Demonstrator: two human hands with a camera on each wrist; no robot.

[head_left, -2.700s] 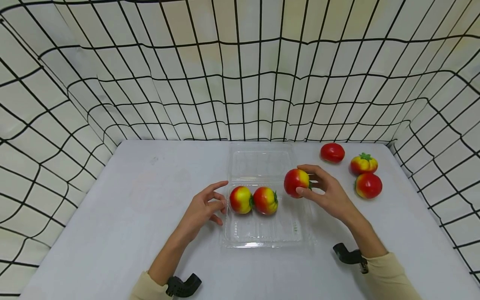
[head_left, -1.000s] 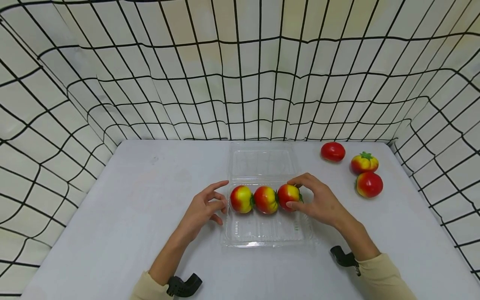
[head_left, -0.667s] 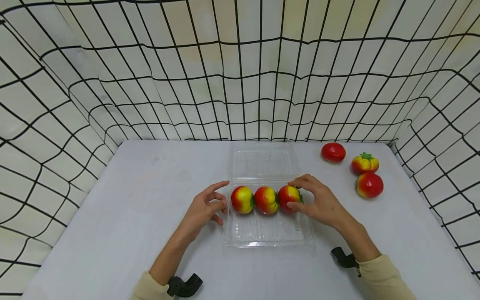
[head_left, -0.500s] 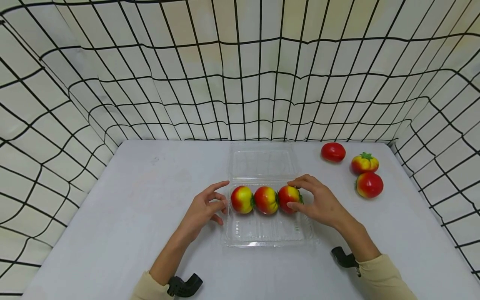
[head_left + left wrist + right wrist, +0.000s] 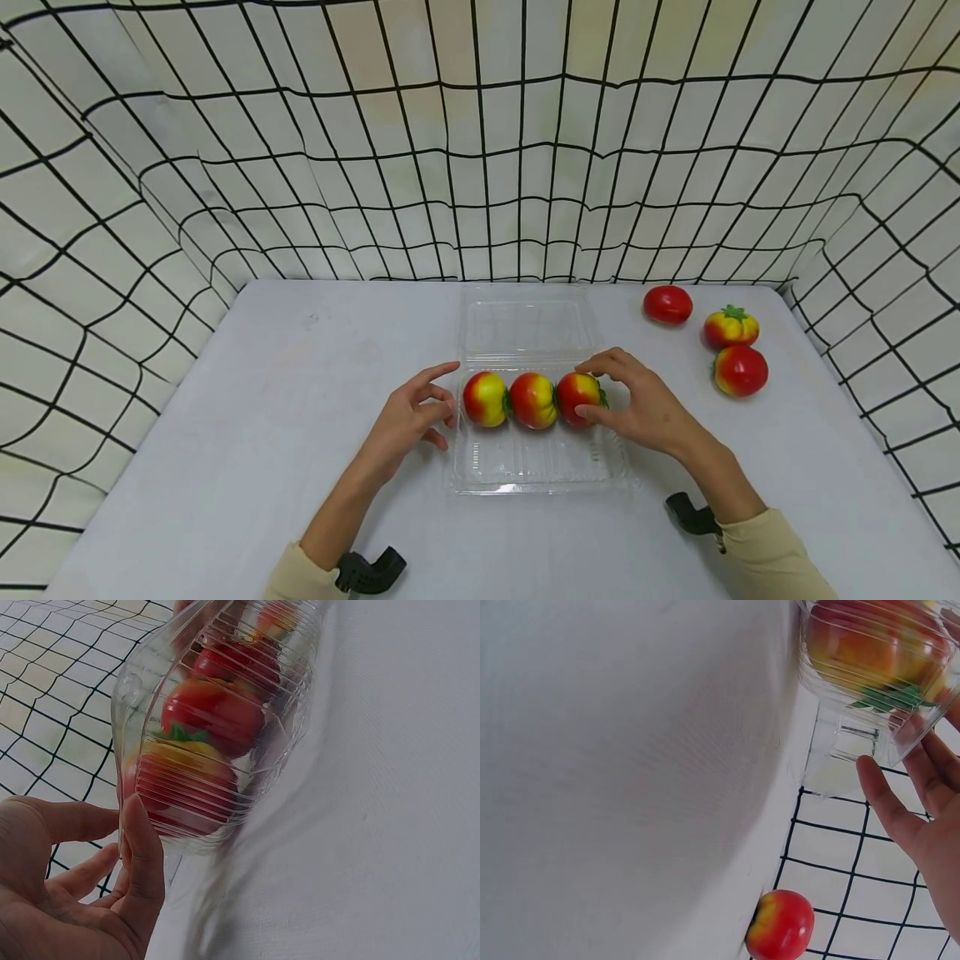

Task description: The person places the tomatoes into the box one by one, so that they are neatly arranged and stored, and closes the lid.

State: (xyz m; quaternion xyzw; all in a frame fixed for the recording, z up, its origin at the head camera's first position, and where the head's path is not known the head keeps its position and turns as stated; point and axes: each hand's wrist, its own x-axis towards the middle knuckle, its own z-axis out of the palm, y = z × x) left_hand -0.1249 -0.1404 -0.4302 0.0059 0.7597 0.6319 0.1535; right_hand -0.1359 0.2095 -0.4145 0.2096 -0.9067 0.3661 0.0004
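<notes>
A clear plastic clamshell container (image 5: 536, 467) lies open on the white table, its lid (image 5: 525, 325) folded back. Three red-and-yellow tomatoes sit in a row in its back half: a left one (image 5: 485, 398), a middle one (image 5: 532, 400) and a right one (image 5: 576, 398). My left hand (image 5: 408, 421) pinches the container's left rim between thumb and finger, plainest in the left wrist view. With thumb and fingers round the right tomato, my right hand (image 5: 637, 404) holds it down in the container. In the right wrist view its green leaves (image 5: 892, 699) show through the plastic.
At the table's back right lie a red tomato (image 5: 667, 305), a yellow-red one with a green top (image 5: 731, 327) and another red one (image 5: 740, 371), the last two touching. Black netting (image 5: 517, 179) over white walls encloses the back and sides.
My right hand has brought the third tomato left and down into the container, beside the middle one. Over the last second both hands have stayed almost still. The left hand keeps its place.
</notes>
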